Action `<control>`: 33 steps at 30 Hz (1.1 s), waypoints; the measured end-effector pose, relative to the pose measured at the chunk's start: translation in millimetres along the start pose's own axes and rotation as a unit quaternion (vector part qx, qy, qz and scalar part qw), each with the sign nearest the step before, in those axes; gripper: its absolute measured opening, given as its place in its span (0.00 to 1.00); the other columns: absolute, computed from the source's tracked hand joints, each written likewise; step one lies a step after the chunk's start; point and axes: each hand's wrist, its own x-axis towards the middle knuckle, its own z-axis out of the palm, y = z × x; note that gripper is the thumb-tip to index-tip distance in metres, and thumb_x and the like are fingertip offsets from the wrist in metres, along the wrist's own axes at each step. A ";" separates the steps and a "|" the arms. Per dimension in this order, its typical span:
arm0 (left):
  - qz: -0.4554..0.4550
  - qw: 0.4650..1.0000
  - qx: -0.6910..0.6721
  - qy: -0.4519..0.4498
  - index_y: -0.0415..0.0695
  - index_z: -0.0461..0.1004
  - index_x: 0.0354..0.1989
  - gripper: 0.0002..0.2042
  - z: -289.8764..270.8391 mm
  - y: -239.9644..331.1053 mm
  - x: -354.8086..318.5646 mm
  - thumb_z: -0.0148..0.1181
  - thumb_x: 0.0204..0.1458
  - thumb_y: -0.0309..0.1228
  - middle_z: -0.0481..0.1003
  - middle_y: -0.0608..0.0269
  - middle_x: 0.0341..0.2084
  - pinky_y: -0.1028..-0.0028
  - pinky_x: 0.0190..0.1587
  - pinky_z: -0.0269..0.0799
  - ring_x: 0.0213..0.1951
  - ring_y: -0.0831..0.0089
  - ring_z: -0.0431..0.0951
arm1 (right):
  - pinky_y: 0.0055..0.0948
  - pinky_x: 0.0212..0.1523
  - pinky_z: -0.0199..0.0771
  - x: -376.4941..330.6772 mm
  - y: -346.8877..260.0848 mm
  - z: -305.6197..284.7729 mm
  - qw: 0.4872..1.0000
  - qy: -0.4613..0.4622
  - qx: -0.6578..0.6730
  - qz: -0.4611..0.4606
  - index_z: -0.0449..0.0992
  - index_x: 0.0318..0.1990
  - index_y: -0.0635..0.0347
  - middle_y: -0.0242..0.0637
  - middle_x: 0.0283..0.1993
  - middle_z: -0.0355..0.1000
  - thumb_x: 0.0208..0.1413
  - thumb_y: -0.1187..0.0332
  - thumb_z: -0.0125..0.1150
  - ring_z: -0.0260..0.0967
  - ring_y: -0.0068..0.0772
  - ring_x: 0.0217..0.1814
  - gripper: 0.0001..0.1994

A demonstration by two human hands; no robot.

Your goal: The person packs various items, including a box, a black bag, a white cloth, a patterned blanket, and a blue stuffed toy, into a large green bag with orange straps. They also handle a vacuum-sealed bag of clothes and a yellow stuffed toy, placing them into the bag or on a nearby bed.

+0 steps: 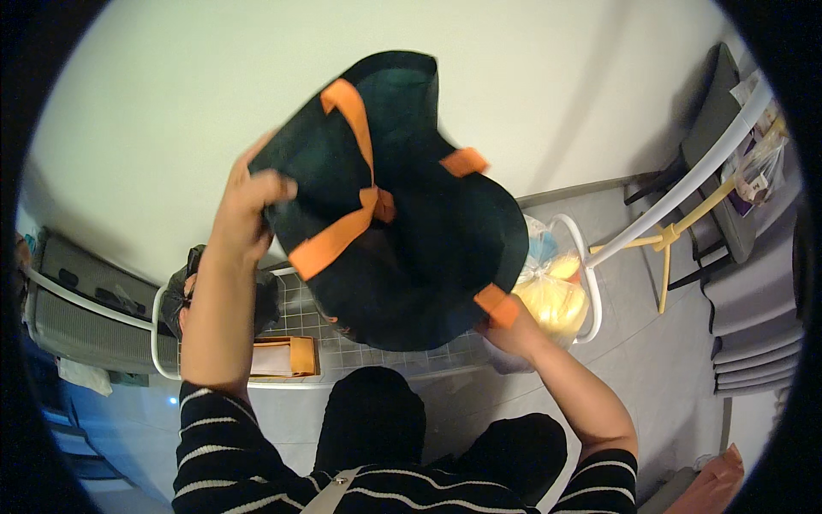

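Note:
A dark green, floppy fabric bag (428, 248) with orange straps is held up in front of me, spread between both hands. One orange strap (338, 236) runs across its left part, and short orange tabs stick out along its right side. My left hand (248, 201) grips the bag's left edge, thumb on the near face and fingers behind. At the lower right edge, my right hand (511, 332) is closed on the bag beside an orange tab (497, 306). Most of the right fingers are hidden behind the fabric.
Below the bag stands a white wire rack (295, 300) holding an orange-yellow box (304, 355) and a black plastic bag (180, 295). A clear bag of yellow things (552, 300) sits at its right end. Chairs (715, 171) (94, 295) stand on both sides, with a pale wall (214, 77) behind.

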 end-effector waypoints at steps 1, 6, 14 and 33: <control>-0.016 1.000 -0.002 -0.003 0.30 0.66 0.52 0.34 -6.3 -8.2 -11.1 0.53 0.25 0.24 0.74 0.52 0.40 0.70 0.49 0.69 0.43 0.65 0.75 | 0.35 0.49 0.69 -3.9 -6.2 -6.8 1.000 -0.014 -0.003 0.020 0.71 0.48 0.61 0.46 0.42 0.73 0.43 0.71 0.67 0.70 0.46 0.49 0.21; -0.025 0.990 -0.133 0.045 0.28 0.60 0.56 0.39 -55.7 -20.5 -47.3 0.48 0.22 0.24 0.70 0.41 0.48 0.61 0.58 0.65 0.50 0.51 0.72 | 0.33 0.46 0.71 -23.3 -6.7 -80.8 0.997 -0.010 -0.069 -0.022 0.76 0.40 0.60 0.45 0.37 0.76 0.38 0.79 0.61 0.73 0.42 0.44 0.16; 0.020 0.976 -0.199 -0.079 0.34 0.59 0.60 0.35 -67.5 -43.3 -55.0 0.52 0.51 0.51 0.65 0.46 0.56 0.56 0.57 0.63 0.56 0.51 0.67 | 0.25 0.37 0.69 -73.3 -9.5 -185.6 0.956 0.243 -0.129 0.101 0.75 0.39 0.62 0.36 0.32 0.74 0.37 0.81 0.63 0.70 0.26 0.34 0.17; 0.054 0.980 0.124 -0.143 0.46 0.32 0.69 0.46 18.5 -159.4 -31.5 0.26 0.50 0.69 0.35 0.53 0.68 0.63 0.67 0.36 0.68 0.59 0.39 | 0.49 0.61 0.59 -55.3 -76.8 -29.7 0.938 -0.076 -0.298 -0.159 0.74 0.39 0.60 0.40 0.31 0.75 0.51 0.71 0.52 0.74 0.40 0.39 0.09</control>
